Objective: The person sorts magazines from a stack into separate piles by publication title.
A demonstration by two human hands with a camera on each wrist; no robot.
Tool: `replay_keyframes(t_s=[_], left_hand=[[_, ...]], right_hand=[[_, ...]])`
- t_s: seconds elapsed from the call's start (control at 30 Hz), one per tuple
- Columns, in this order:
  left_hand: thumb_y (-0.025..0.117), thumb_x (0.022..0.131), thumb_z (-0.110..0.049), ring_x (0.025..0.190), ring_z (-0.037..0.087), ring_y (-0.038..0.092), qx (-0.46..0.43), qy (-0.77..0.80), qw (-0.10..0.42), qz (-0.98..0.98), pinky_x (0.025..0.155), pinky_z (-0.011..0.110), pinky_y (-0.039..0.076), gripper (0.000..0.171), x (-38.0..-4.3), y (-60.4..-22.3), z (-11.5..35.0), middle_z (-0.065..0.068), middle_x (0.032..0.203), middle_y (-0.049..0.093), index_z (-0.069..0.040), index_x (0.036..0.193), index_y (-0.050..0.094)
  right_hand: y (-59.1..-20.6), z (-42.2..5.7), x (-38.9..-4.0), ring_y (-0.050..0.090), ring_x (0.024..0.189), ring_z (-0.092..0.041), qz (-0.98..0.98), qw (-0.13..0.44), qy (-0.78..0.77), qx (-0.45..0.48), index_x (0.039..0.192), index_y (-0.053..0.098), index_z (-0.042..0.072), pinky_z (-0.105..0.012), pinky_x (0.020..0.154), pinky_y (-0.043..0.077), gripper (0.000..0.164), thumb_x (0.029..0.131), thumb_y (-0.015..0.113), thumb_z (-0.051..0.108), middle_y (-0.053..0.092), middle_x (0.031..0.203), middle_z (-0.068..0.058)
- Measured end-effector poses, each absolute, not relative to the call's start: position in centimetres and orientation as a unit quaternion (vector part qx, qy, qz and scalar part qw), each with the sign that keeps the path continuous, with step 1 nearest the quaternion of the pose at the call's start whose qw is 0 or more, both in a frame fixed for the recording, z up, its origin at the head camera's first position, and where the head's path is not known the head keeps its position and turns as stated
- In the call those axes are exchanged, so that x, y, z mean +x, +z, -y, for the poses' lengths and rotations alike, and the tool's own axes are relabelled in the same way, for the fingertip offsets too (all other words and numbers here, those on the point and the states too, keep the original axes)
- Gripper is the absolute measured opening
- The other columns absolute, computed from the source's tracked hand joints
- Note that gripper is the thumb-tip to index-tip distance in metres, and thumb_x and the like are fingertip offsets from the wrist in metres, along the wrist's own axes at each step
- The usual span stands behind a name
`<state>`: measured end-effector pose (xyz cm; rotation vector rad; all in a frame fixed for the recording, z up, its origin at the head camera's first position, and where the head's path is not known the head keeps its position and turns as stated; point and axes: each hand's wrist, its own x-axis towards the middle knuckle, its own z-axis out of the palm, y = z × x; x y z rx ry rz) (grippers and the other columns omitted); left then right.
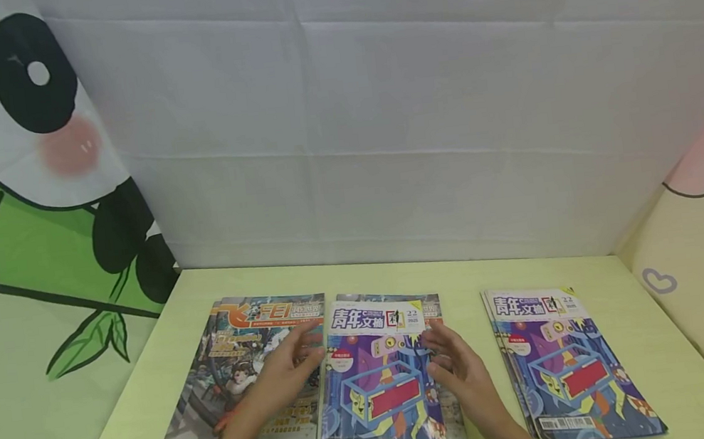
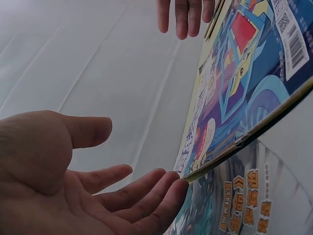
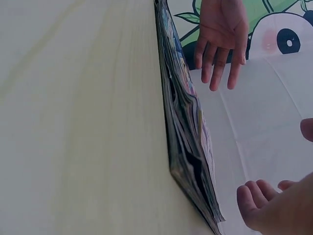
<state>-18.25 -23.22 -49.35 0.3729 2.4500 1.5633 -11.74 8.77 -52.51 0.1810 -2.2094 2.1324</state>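
Observation:
A purple-and-blue magazine [image 1: 383, 395] lies in the middle of the table, on top of a greyish magazine [image 1: 456, 423] whose right and top edges show. My left hand [image 1: 287, 373] is at its left side with the fingers loosely extended; in the left wrist view those fingertips [image 2: 178, 188] come up to the magazine's edge, and whether they touch cannot be told. On the other side my right hand [image 1: 465, 372] has its fingers relaxed, holding nothing. The right wrist view shows the stack's page edges [image 3: 183, 127] beside that hand, apart from it.
Comic-style magazines [image 1: 203, 399] lie stacked at the left, partly under my left forearm. To the right is a separate stack of purple magazines [image 1: 574, 368]. A white cloth wall [image 1: 382, 137] rises behind the pale yellow table [image 1: 461, 276], with printed side panels.

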Motion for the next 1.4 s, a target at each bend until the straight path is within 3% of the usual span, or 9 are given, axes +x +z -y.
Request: replay_keyframes(t_s=[0.13, 0.27, 0.47, 0.53, 0.77, 0.97, 1.17, 1.4], left_hand=[[0.066, 0.113, -0.019, 0.133, 0.042, 0.066, 0.105, 0.524, 0.131, -0.835, 0.103, 0.055, 0.062, 0.061, -18.0, -49.6, 22.7, 0.025, 0.153, 0.062, 0.0, 0.167, 0.043], [0.068, 0.113, -0.021, 0.132, 0.041, 0.067, 0.097, 0.518, 0.147, -0.837, 0.102, 0.056, 0.062, 0.062, -17.7, -49.4, 22.5, 0.025, 0.153, 0.062, 0.0, 0.166, 0.044], [0.07, 0.111, -0.023, 0.131, 0.044, 0.068, 0.098, 0.512, 0.157, -0.839, 0.101, 0.057, 0.063, 0.065, -17.6, -49.2, 22.1, 0.031, 0.152, 0.062, 0.003, 0.165, 0.044], [0.071, 0.111, -0.022, 0.131, 0.044, 0.068, 0.085, 0.517, 0.16, -0.837, 0.098, 0.056, 0.065, 0.066, -17.5, -49.2, 22.0, 0.03, 0.148, 0.065, 0.004, 0.165, 0.044], [0.073, 0.109, -0.018, 0.113, 0.035, 0.076, 0.058, 0.519, 0.146, -0.84, 0.088, 0.049, 0.069, 0.059, -17.6, -49.5, 21.9, 0.016, 0.127, 0.077, 0.006, 0.159, 0.051], [0.077, 0.104, -0.014, 0.107, 0.029, 0.076, 0.095, 0.542, 0.146, -0.822, 0.081, 0.039, 0.069, 0.062, -17.9, -51.1, 21.7, 0.019, 0.126, 0.074, 0.01, 0.155, 0.053], [0.081, 0.101, -0.021, 0.107, 0.025, 0.075, 0.124, 0.539, 0.125, -0.824, 0.089, 0.043, 0.068, 0.061, -17.7, -52.0, 21.0, 0.019, 0.128, 0.075, 0.006, 0.151, 0.059], [0.08, 0.104, -0.024, 0.114, 0.029, 0.073, 0.196, 0.536, 0.133, -0.81, 0.096, 0.045, 0.066, 0.068, -17.3, -53.1, 20.2, 0.023, 0.136, 0.07, 0.007, 0.156, 0.053]], right_hand=[[-52.9, -8.9, -12.0, 0.053, 0.148, -0.042, 0.723, 0.007, 0.691, 0.026, 0.172, 0.035, 0.001, -0.017, 0.11, 0.05, 0.068, 0.11, 0.063, 0.004, 0.052, 0.162, -0.028], [-53.2, -9.0, -12.1, 0.05, 0.151, -0.048, 0.731, -0.009, 0.683, 0.007, 0.171, 0.034, -0.001, -0.02, 0.112, 0.05, 0.072, 0.108, 0.067, 0.008, 0.05, 0.164, -0.028], [-53.4, -9.0, -12.2, 0.049, 0.152, -0.05, 0.743, -0.018, 0.669, -0.014, 0.169, 0.036, -0.004, -0.052, 0.122, 0.05, 0.073, 0.106, 0.071, 0.011, 0.048, 0.165, -0.031], [-53.3, -9.0, -12.2, 0.048, 0.153, -0.05, 0.744, -0.024, 0.667, -0.024, 0.169, 0.036, -0.005, -0.058, 0.123, 0.048, 0.074, 0.106, 0.072, 0.012, 0.047, 0.166, -0.031], [-53.0, -8.9, -12.3, 0.05, 0.151, -0.049, 0.756, -0.034, 0.653, -0.042, 0.168, 0.038, -0.005, -0.058, 0.122, 0.049, 0.075, 0.104, 0.074, 0.012, 0.047, 0.166, -0.032], [-52.7, -9.2, -12.4, 0.054, 0.148, -0.047, 0.783, -0.028, 0.618, -0.068, 0.167, 0.042, -0.002, -0.061, 0.122, 0.048, 0.073, 0.104, 0.075, 0.016, 0.052, 0.163, -0.029], [-52.6, -9.9, -12.3, 0.055, 0.147, -0.048, 0.801, -0.029, 0.591, -0.097, 0.167, 0.044, 0.0, -0.062, 0.119, 0.05, 0.069, 0.107, 0.073, 0.018, 0.053, 0.163, -0.028], [-52.6, -11.1, -12.1, 0.053, 0.147, -0.05, 0.805, -0.017, 0.581, -0.117, 0.165, 0.044, -0.004, -0.064, 0.12, 0.049, 0.064, 0.109, 0.07, 0.014, 0.052, 0.162, -0.031]])
